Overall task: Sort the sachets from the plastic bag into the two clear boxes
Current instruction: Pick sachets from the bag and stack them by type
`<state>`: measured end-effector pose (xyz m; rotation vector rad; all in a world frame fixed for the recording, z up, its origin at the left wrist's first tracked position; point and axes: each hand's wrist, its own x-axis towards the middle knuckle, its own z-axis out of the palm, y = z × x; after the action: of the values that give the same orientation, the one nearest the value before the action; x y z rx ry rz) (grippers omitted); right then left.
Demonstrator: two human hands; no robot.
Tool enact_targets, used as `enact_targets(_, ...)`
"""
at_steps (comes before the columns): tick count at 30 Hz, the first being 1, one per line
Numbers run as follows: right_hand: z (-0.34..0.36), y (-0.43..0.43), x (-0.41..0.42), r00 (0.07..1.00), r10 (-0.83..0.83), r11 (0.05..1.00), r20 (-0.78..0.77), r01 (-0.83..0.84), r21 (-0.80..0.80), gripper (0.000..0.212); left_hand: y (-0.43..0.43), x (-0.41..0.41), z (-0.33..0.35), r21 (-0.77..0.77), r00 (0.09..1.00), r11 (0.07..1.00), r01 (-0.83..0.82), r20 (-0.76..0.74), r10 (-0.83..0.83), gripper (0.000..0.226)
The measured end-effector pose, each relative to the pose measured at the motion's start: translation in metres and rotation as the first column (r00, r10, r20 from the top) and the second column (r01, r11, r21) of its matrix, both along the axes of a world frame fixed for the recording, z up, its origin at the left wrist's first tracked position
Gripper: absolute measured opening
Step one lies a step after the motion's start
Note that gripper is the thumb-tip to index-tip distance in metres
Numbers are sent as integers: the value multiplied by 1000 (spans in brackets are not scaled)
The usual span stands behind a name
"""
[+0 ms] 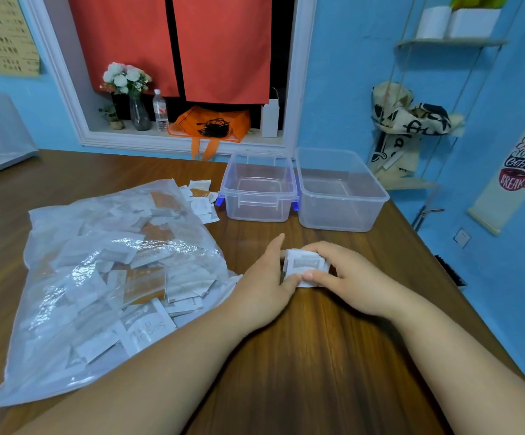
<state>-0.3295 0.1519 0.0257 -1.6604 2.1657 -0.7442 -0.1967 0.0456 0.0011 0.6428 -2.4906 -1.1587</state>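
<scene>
A dark wooden tabletop (302, 356) fills the lower two thirds of the frame. On its left half lies a large clear plastic bag (66, 277), flat and crinkled, full of white and orange sachets, its open mouth toward the upper centre. Above centre right stand two clear boxes side by side, nearly touching: the larger box (343, 218) to the right and the smaller box (256, 213), with blue latches at its ends, to the left; both are uncovered with nothing inside. In the centre right, below the boxes, the left hand (264, 290) and right hand (352, 277) meet around a small stack of white sachets (305, 265) held at the tabletop, the fingers of both curled round its edges and the thumbs pressed on its near side; how many sachets it has is hard to tell. A few loose sachets (201, 199) lie just outside the bag's mouth, beside the smaller box.
</scene>
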Motion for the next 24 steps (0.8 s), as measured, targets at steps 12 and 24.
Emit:
enact_targets(12,1,2,2,1000,28,992,-13,-26,126,57,3,-4,-6,-175,999,984,-18,37,25,71)
enact_targets(24,0,1,6,996,15,999,-87,-11,49,43,1,-7,-12,-294,997,954,-68,-53,54,40)
